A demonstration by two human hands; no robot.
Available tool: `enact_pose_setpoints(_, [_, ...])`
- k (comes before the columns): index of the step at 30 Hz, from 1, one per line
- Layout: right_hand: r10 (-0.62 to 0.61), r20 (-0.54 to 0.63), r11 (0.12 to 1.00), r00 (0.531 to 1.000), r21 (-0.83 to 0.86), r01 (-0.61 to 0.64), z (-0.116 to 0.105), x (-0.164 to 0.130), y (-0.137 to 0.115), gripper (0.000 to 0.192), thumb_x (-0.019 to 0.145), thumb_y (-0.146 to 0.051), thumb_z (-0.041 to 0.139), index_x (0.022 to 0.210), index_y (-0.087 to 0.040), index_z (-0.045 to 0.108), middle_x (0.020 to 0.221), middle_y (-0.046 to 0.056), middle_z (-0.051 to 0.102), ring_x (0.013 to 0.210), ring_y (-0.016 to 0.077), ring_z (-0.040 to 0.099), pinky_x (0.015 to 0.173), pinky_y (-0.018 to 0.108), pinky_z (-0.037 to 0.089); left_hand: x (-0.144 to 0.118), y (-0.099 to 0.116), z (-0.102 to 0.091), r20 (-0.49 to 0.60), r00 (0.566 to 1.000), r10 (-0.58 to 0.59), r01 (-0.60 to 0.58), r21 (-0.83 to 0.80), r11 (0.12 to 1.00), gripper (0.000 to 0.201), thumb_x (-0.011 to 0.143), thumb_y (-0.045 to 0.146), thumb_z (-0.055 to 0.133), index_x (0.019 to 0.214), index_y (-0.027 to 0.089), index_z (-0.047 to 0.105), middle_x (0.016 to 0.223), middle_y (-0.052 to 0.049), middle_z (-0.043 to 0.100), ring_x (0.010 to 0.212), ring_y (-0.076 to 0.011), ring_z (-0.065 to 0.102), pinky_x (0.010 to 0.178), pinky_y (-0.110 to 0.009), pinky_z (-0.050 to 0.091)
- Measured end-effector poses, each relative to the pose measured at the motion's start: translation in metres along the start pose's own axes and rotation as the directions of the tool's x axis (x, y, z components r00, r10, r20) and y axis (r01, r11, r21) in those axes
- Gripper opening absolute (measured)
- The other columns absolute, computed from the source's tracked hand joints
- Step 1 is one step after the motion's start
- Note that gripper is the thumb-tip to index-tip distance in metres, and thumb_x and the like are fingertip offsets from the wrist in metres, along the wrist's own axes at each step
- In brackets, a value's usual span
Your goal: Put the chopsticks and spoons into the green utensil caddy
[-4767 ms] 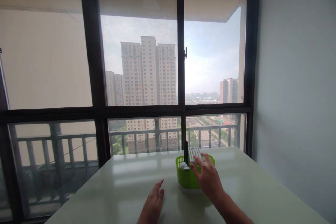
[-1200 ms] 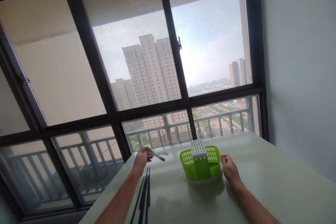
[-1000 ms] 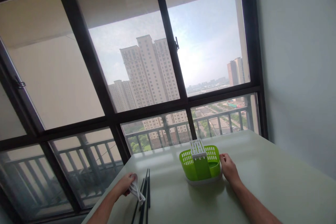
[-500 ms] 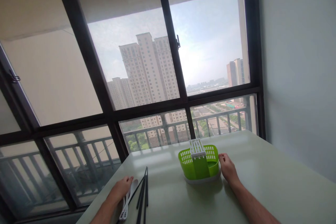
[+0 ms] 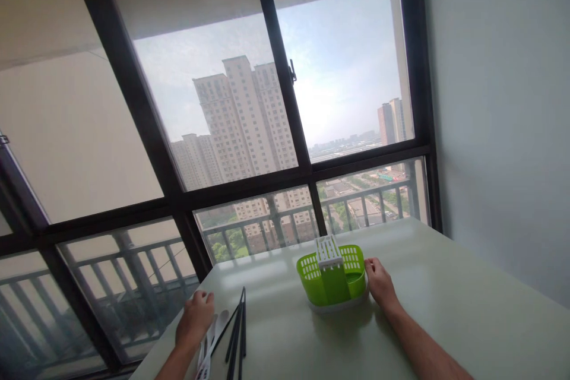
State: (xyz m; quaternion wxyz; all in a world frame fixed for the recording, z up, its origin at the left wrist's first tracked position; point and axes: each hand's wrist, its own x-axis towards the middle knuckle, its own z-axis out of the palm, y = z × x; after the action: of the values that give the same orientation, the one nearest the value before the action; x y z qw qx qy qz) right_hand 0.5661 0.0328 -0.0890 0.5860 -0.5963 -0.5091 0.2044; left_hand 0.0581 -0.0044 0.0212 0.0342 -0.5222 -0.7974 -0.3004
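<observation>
We rest left hand [image 5: 195, 319] loosely curled on white spoons [image 5: 209, 341], long way toward us; chopsticks [image 5: 237, 332] just right; right hand [image 5: 377, 280] cups green basket [image 5: 332, 279]

The left hand [image 5: 195, 320] covers the upper ends of the white spoons [image 5: 209, 344]; their number cannot be determined, and their lower ends are cut off by the bottom edge. The black chopsticks [image 5: 237, 332], just right of the spoons, also run out of the bottom edge, and the count is unclear.

The interior of the green basket [image 5: 332, 276] is largely hidden by its own front wall and central divider. The right hand [image 5: 378, 282] lies against the right side of the basket; its fingertips are hidden there, so any grip cannot be confirmed. Both forearms are cut off at the bottom edge.
</observation>
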Motion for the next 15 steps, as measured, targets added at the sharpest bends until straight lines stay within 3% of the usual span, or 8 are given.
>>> enact_pose_setpoints(2, [-0.004, -0.014, 1.000, 1.000, -0.001, 0.004, 0.000, 0.000, -0.001, 0.046, 0.092, -0.062, 0.034, 0.094, -0.022, 0.058, 0.094, 0.008, 0.069, 0.087, 0.0243, 0.064, 0.076, 0.031, 0.045, -0.019, 0.032, 0.008, 0.010, 0.994, 0.108, -0.108, -0.028, 0.994, 0.045, 0.094, 0.045, 0.033, 0.117, 0.014, 0.057, 0.109, -0.016, 0.063, 0.098, -0.0308, 0.068, 0.092, -0.047, 0.053])
enact_pose_setpoints(4, [-0.013, -0.040, 1.000, 0.999, 0.006, 0.013, 0.000, -0.001, -0.003, 0.047, 0.094, -0.062, 0.035, 0.094, -0.022, 0.059, 0.096, 0.008, 0.069, 0.088, 0.0246, 0.064, 0.077, 0.032, 0.046, -0.053, 0.071, 0.019, 0.034, 0.959, 0.280, -0.276, -0.091, 0.957, 0.042, 0.094, 0.046, 0.041, 0.126, 0.023, 0.054, 0.112, -0.009, 0.063, 0.099, -0.0247, 0.067, 0.095, -0.039, 0.053])
enact_pose_setpoints(6, [-0.023, -0.078, 1.000, 0.997, 0.013, 0.024, -0.001, -0.003, -0.005, 0.047, 0.095, -0.063, 0.036, 0.095, -0.022, 0.059, 0.096, 0.009, 0.070, 0.088, 0.0248, 0.064, 0.077, 0.032, 0.046, -0.097, 0.113, 0.030, 0.031, 0.803, 0.595, -0.574, -0.227, 0.787, 0.039, 0.096, 0.040, 0.043, 0.132, 0.027, 0.052, 0.121, -0.010, 0.062, 0.109, -0.0255, 0.065, 0.098, -0.041, 0.052])
enact_pose_setpoints(7, [-0.023, -0.091, 1.000, 0.996, 0.014, 0.024, -0.002, -0.004, -0.006, 0.048, 0.095, -0.064, 0.037, 0.096, -0.021, 0.059, 0.093, 0.009, 0.070, 0.086, 0.0248, 0.064, 0.076, 0.032, 0.046, -0.119, 0.132, 0.036, 0.032, 0.720, 0.693, -0.659, -0.282, 0.697, 0.040, 0.096, 0.036, 0.043, 0.135, 0.030, 0.052, 0.127, -0.010, 0.061, 0.117, -0.0260, 0.062, 0.103, -0.041, 0.051])
enact_pose_setpoints(8, [-0.019, -0.092, 1.000, 0.996, 0.015, 0.021, -0.002, -0.006, -0.006, 0.049, 0.096, -0.064, 0.037, 0.096, -0.021, 0.060, 0.090, 0.008, 0.070, 0.082, 0.0246, 0.065, 0.074, 0.031, 0.046, -0.140, 0.148, 0.044, 0.036, 0.660, 0.751, -0.703, -0.325, 0.633, 0.043, 0.096, 0.032, 0.043, 0.139, 0.033, 0.050, 0.132, -0.010, 0.059, 0.123, -0.0262, 0.059, 0.105, -0.041, 0.050])
enact_pose_setpoints(9, [-0.012, -0.079, 1.000, 0.997, 0.023, 0.014, -0.002, -0.008, -0.007, 0.049, 0.096, -0.065, 0.037, 0.096, -0.021, 0.060, 0.086, 0.007, 0.069, 0.078, 0.0240, 0.065, 0.070, 0.031, 0.046, -0.157, 0.162, 0.052, 0.029, 0.640, 0.768, -0.714, -0.348, 0.608, 0.048, 0.095, 0.030, 0.045, 0.143, 0.034, 0.046, 0.137, -0.010, 0.057, 0.128, -0.0266, 0.056, 0.107, -0.042, 0.049])
enact_pose_setpoints(12, [-0.006, 0.050, 0.994, 0.999, 0.111, 0.001, 0.000, -0.012, -0.007, 0.051, 0.096, -0.066, 0.037, 0.103, -0.020, 0.060, 0.085, 0.006, 0.069, 0.073, 0.0220, 0.065, 0.065, 0.029, 0.047, -0.180, 0.187, 0.082, -0.026, 0.716, 0.697, -0.667, -0.317, 0.674, 0.063, 0.089, 0.034, 0.057, 0.149, 0.027, 0.039, 0.147, -0.016, 0.050, 0.140, -0.0338, 0.044, 0.116, -0.051, 0.040])
enact_pose_setpoints(15, [-0.090, 0.281, 0.970, 0.955, 0.243, 0.020, 0.006, -0.015, -0.006, 0.055, 0.093, -0.063, 0.042, 0.119, -0.018, 0.061, 0.099, 0.008, 0.071, 0.088, 0.0225, 0.067, 0.075, 0.029, 0.052, -0.163, 0.193, 0.104, -0.087, 0.818, 0.569, -0.571, -0.251, 0.782, 0.066, 0.086, 0.045, 0.063, 0.143, 0.018, 0.044, 0.142, -0.023, 0.051, 0.137, -0.0386, 0.045, 0.116, -0.055, 0.035])
